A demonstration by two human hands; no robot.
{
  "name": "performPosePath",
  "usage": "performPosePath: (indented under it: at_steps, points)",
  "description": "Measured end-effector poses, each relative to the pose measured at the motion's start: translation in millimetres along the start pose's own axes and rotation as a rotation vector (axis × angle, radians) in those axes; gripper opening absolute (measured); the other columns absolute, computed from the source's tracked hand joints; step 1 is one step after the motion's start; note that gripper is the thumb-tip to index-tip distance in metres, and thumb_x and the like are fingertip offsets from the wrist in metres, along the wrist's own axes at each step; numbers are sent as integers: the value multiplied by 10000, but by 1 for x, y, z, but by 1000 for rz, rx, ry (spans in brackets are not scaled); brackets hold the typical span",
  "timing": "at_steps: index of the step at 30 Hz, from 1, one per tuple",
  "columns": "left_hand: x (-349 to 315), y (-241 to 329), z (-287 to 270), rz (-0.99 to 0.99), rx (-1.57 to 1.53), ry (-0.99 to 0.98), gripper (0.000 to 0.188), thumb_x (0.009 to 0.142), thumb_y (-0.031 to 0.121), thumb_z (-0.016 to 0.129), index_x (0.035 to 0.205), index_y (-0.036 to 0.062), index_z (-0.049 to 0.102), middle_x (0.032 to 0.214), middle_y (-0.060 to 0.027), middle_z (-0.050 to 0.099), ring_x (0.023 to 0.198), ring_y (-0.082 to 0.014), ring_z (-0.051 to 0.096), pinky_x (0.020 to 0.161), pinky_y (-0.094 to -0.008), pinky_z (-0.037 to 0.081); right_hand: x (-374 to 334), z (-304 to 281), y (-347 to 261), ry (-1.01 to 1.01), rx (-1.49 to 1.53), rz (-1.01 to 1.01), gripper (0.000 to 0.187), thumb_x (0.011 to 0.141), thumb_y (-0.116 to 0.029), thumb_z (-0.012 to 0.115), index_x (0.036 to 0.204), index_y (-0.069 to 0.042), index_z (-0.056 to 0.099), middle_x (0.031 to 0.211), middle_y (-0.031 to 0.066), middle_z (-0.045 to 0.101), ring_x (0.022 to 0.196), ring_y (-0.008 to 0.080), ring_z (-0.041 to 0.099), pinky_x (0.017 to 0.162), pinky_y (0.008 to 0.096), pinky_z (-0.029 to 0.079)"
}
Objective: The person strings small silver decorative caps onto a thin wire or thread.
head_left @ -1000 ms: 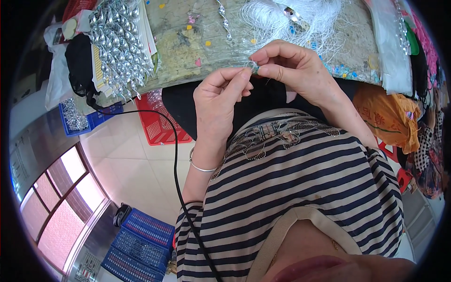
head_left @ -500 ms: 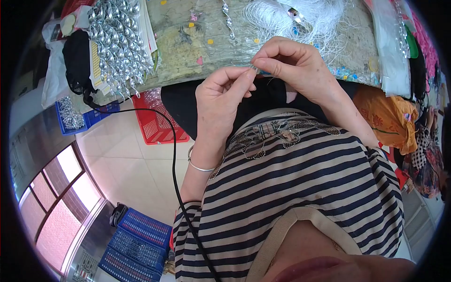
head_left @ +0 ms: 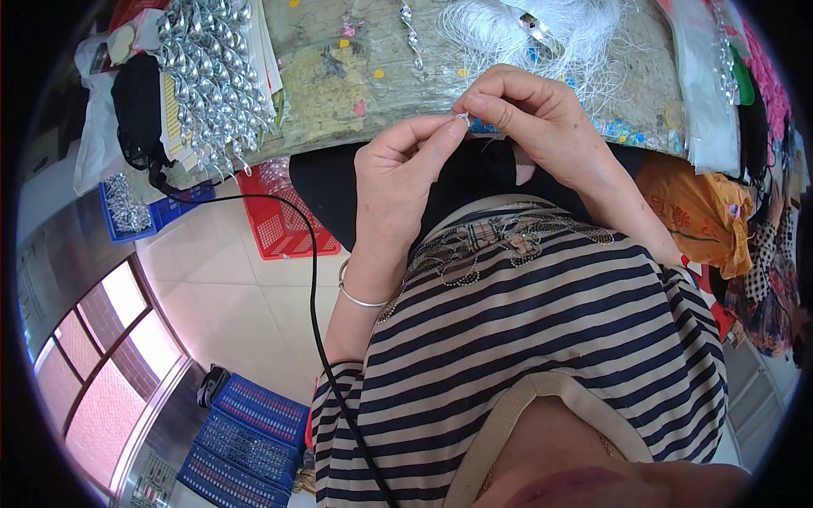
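Observation:
Just past the worktable's near edge, my left hand (head_left: 394, 173) is closed, its thumb and forefinger pinching a small whitish, glassy-looking piece (head_left: 464, 118). The piece is too small for me to tell its kind. My right hand (head_left: 542, 127) meets it from the other side, thumb and forefinger pressed together at the top of the piece; whatever is between them is hidden. Beyond the hands, a bundle of fine white threads (head_left: 483, 38) spreads over the table, with a shiny faceted piece (head_left: 533, 28) on it. A silver twisted strand (head_left: 412, 38) lies to the left of the threads.
Rows of silver twisted pendants (head_left: 216, 80) cover the worktable's (head_left: 330, 106) left side. Clear plastic bags (head_left: 710, 118) hang over its right edge. A black cable (head_left: 313, 279) crosses on the left. Below are a red basket (head_left: 292, 233), blue trays (head_left: 241, 444) and an orange bag (head_left: 690, 212).
My left thumb and fingertips have shifted slightly, and the small whitish piece now shows more plainly between the hands. My right thumb has moved up a little. The table things look unchanged.

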State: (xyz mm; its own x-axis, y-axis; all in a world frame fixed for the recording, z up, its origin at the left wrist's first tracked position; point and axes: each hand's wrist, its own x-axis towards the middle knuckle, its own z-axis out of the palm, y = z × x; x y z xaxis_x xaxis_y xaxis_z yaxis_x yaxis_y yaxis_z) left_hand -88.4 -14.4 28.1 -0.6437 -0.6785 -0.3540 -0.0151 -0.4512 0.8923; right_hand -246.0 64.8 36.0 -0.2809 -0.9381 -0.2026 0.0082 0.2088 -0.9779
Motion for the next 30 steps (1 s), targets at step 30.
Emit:
performPosePath:
  at_steps: [30]
  points:
    - [-5,-1,-11,122,15,12,97,805,69,682,850,-17,684,643,46,550,499,-9,317,466,-176,209,4,-20,-17,4,636,30,151,960,-220,487,890,-87,494,653,-71,364,560,30,314,504,176,260]
